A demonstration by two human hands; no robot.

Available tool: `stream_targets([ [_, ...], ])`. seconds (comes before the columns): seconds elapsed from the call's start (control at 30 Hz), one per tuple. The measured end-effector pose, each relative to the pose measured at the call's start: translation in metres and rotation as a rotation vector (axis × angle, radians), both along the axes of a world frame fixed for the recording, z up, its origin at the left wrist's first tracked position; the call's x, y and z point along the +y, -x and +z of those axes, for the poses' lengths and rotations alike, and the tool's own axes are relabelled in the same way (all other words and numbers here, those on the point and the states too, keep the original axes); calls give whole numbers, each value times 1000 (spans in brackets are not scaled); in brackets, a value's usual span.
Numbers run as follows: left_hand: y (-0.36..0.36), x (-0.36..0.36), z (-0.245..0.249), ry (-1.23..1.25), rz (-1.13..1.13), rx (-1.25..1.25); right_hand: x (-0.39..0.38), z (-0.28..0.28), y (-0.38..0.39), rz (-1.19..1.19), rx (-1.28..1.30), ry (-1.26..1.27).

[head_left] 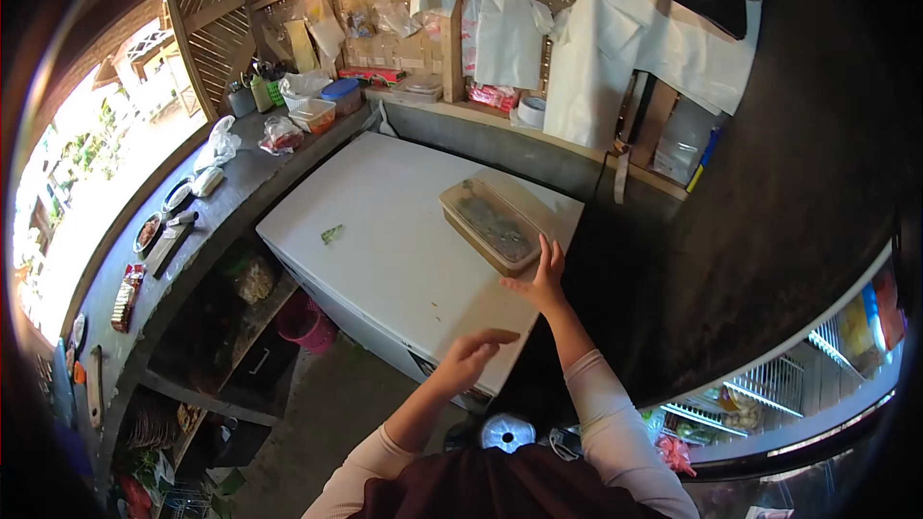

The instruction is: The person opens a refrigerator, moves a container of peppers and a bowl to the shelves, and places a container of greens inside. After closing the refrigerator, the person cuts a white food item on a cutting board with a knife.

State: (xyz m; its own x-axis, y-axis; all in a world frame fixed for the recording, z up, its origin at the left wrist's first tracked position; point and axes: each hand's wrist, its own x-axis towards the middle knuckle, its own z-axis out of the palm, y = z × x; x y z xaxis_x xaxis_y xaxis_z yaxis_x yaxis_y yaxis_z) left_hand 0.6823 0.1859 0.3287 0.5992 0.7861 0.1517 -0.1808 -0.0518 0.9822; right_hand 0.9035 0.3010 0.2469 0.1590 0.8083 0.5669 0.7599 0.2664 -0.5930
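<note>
A clear plastic container [488,224] with greenish contents and a lid lies on top of a white chest freezer [385,240]. My right hand [541,279] is stretched out, fingers apart, its fingertips touching or just short of the container's near end; it holds nothing. My left hand [471,354] hovers over the freezer's near edge with loosely curled fingers and nothing in it. A small green leaf scrap [332,233] lies on the freezer lid to the left.
A grey counter [216,207] runs along the left with plates, bags and a knife. White plastic bags [586,58] hang on the back wall above a shelf of tubs. A pink bucket [308,322] stands under the counter. An open fridge door [798,384] is at lower right.
</note>
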Motion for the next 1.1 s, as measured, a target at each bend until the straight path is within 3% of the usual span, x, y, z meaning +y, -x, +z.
stream_targets([
  [0.03, 3, 4, -6, -94, -30, 128, 8, -4, 3, 3, 3, -5],
  [0.23, 19, 29, -31, -20, -90, 156, 30, -14, 16, -81, 176, 20],
  [0.3, 22, 36, -40, -86, -122, 212, 35, -19, 16, -25, 216, -109],
  [0.73, 12, 39, -40, -88, -160, 272, -3, -19, 17, -5, 149, -89],
  [0.97, 9, 32, -27, -140, 29, 289, -68, -17, 11, 70, 130, -99],
  [1.1, 13, 32, -14, -302, 190, 328, -106, -11, 7, 149, 114, 2],
])
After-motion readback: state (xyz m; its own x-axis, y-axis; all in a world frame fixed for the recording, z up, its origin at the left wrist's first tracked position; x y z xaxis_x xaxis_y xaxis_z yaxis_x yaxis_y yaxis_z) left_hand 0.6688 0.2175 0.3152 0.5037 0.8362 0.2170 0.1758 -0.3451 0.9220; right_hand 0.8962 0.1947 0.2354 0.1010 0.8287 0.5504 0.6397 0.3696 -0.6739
